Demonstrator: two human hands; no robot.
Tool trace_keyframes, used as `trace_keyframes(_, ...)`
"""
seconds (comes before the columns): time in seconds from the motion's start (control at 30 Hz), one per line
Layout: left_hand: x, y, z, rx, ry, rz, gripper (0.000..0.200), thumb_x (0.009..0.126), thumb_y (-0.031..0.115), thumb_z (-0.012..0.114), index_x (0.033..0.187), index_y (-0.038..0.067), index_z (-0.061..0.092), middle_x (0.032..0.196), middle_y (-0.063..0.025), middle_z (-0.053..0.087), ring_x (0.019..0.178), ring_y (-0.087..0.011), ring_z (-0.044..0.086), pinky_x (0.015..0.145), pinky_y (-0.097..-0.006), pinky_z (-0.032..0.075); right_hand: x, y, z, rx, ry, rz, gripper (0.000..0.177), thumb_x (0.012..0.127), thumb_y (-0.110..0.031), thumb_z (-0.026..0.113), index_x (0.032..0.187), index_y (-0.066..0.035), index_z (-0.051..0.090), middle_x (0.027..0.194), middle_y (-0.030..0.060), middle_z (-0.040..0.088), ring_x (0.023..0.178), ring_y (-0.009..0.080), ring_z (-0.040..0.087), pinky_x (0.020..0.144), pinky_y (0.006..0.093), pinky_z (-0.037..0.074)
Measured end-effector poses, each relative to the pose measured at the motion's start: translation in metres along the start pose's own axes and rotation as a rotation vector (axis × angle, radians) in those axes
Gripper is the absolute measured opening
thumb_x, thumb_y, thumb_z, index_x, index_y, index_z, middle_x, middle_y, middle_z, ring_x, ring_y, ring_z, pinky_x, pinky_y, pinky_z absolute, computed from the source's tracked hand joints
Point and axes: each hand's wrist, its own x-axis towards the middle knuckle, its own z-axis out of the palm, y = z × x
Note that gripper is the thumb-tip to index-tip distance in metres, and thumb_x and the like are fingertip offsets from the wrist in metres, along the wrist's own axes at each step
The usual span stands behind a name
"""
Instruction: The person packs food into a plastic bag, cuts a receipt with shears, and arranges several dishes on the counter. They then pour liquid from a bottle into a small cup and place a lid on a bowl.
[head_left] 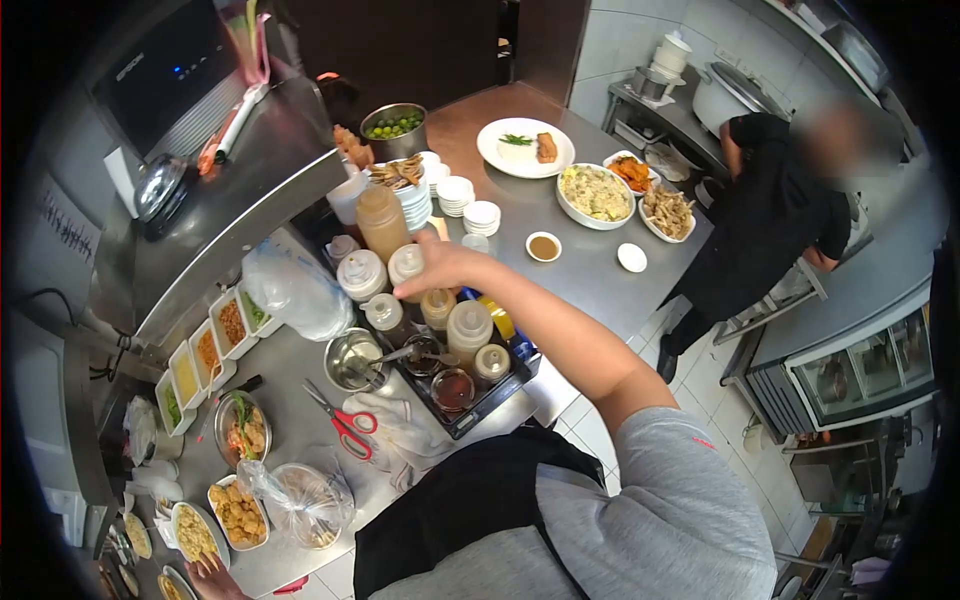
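Observation:
My right hand (445,265) reaches across the black crate (460,425) of sauces, its fingers closed around the white top of a squeeze bottle (405,262). Other squeeze bottles crowd around it, among them a tall tan one (382,222) and a clear-capped one (469,328). A jar of dark red sauce (453,389) stands at the crate's near corner. Far down at the lower left, my left hand (215,580) has its fingers spread at the edge of an oval plate of yellow rice (195,530). Part of that hand is cut off by the frame.
Red scissors (352,432) lie beside a cloth (400,430) and a metal bowl (352,360). Fried pieces fill a white dish (240,512) near a plastic-bagged bowl (310,505). Filled dishes, including fried rice (596,194), stand on the far counter. A co-worker (780,210) bends at the right.

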Motion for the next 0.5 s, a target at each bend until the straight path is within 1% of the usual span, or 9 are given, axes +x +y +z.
trace_keyframes(0.07, -0.009, 0.006, 0.006, -0.017, -0.034, -0.017, 0.034, 0.085, 0.023, 0.056, 0.114, 0.008, 0.046, 0.106, -0.0073, 0.043, 0.100, -0.0213, 0.047, 0.088, -0.0394, 0.041, -0.014, 0.007, -0.010, 0.143, -0.024, 0.008, 0.112, 0.061, -0.063, 0.067, 0.136, 0.000, 0.014, 0.113, 0.0238, 0.050, 0.099, 0.0273, 0.055, 0.062, 0.0305, 0.054)
trace_keyframes(0.13, -0.048, 0.009, 0.030, -0.035, -0.014, 0.068, 0.044, 0.083, 0.023, 0.056, 0.123, 0.008, 0.043, 0.106, -0.0047, 0.043, 0.104, -0.0207, 0.043, 0.089, -0.0392, 0.037, -0.033, 0.008, -0.023, 0.251, -0.067, 0.062, 0.103, 0.067, -0.058, 0.065, 0.136, 0.000, 0.013, 0.120, 0.0262, 0.046, 0.107, 0.0293, 0.051, 0.069, 0.0325, 0.053)
trace_keyframes(0.2, -0.062, 0.017, 0.038, -0.090, 0.017, 0.053, 0.038, 0.087, 0.021, 0.055, 0.121, 0.007, 0.046, 0.098, -0.0041, 0.047, 0.102, -0.0200, 0.045, 0.092, -0.0376, 0.036, -0.058, 0.014, -0.029, 0.239, -0.027, 0.015, 0.103, 0.065, -0.057, 0.068, 0.136, -0.002, 0.017, 0.127, 0.0271, 0.038, 0.106, 0.0315, 0.052, 0.074, 0.0360, 0.052)
trace_keyframes(0.23, -0.057, 0.018, 0.029, -0.109, -0.021, 0.080, 0.040, 0.087, 0.024, 0.054, 0.123, 0.008, 0.046, 0.095, -0.0039, 0.049, 0.104, -0.0202, 0.044, 0.094, -0.0380, 0.034, -0.075, 0.010, -0.035, 0.229, -0.095, 0.024, 0.103, 0.064, -0.056, 0.070, 0.135, -0.002, 0.019, 0.127, 0.0259, 0.037, 0.110, 0.0323, 0.048, 0.083, 0.0375, 0.047)
trace_keyframes(0.33, -0.070, 0.024, 0.038, -0.096, -0.041, 0.141, 0.044, 0.088, 0.025, 0.051, 0.128, 0.009, 0.042, 0.097, -0.0039, 0.050, 0.111, -0.0213, 0.042, 0.095, -0.0382, 0.033, -0.109, 0.030, -0.024, 0.158, -0.113, -0.119, 0.102, 0.063, -0.054, 0.072, 0.134, -0.002, 0.020, 0.125, 0.0252, 0.039, 0.114, 0.0323, 0.044, 0.091, 0.0381, 0.041)
trace_keyframes(0.37, -0.075, 0.025, 0.046, -0.084, -0.026, 0.150, 0.047, 0.089, 0.025, 0.050, 0.131, 0.009, 0.038, 0.111, -0.0065, 0.048, 0.119, -0.0229, 0.037, 0.098, -0.0385, 0.030, -0.124, 0.028, -0.020, 0.130, -0.080, -0.128, 0.101, 0.062, -0.051, 0.073, 0.133, -0.001, 0.022, 0.125, 0.0256, 0.039, 0.115, 0.0324, 0.043, 0.093, 0.0384, 0.038)
trace_keyframes(0.4, -0.083, 0.026, 0.057, -0.081, -0.025, 0.148, 0.047, 0.089, 0.025, 0.050, 0.131, 0.009, 0.038, 0.111, -0.0065, 0.048, 0.119, -0.0229, 0.037, 0.098, -0.0385, 0.030, -0.136, 0.028, -0.013, 0.103, -0.047, -0.136, 0.100, 0.061, -0.049, 0.075, 0.132, -0.001, 0.023, 0.124, 0.0260, 0.039, 0.116, 0.0324, 0.043, 0.096, 0.0388, 0.035)
trace_keyframes(0.43, -0.090, 0.028, 0.068, -0.054, -0.049, 0.171, 0.049, 0.089, 0.023, 0.049, 0.133, 0.008, 0.034, 0.120, -0.0089, 0.042, 0.121, -0.0236, 0.035, 0.099, -0.0388, 0.029, -0.144, 0.031, -0.002, 0.104, -0.048, -0.134, 0.100, 0.061, -0.049, 0.075, 0.132, -0.001, 0.023, 0.124, 0.0260, 0.039, 0.116, 0.0324, 0.043, 0.096, 0.0388, 0.035)
trace_keyframes(0.5, -0.101, 0.028, 0.089, -0.027, -0.076, 0.194, 0.051, 0.088, 0.021, 0.048, 0.134, 0.008, 0.031, 0.129, -0.0113, 0.036, 0.124, -0.0242, 0.033, 0.101, -0.0391, 0.028, -0.156, 0.037, 0.022, 0.037, 0.169, -0.139, 0.090, 0.059, -0.042, 0.078, 0.126, -0.003, 0.032, 0.120, 0.0220, 0.044, 0.110, 0.0284, 0.047, 0.093, 0.0379, 0.038)
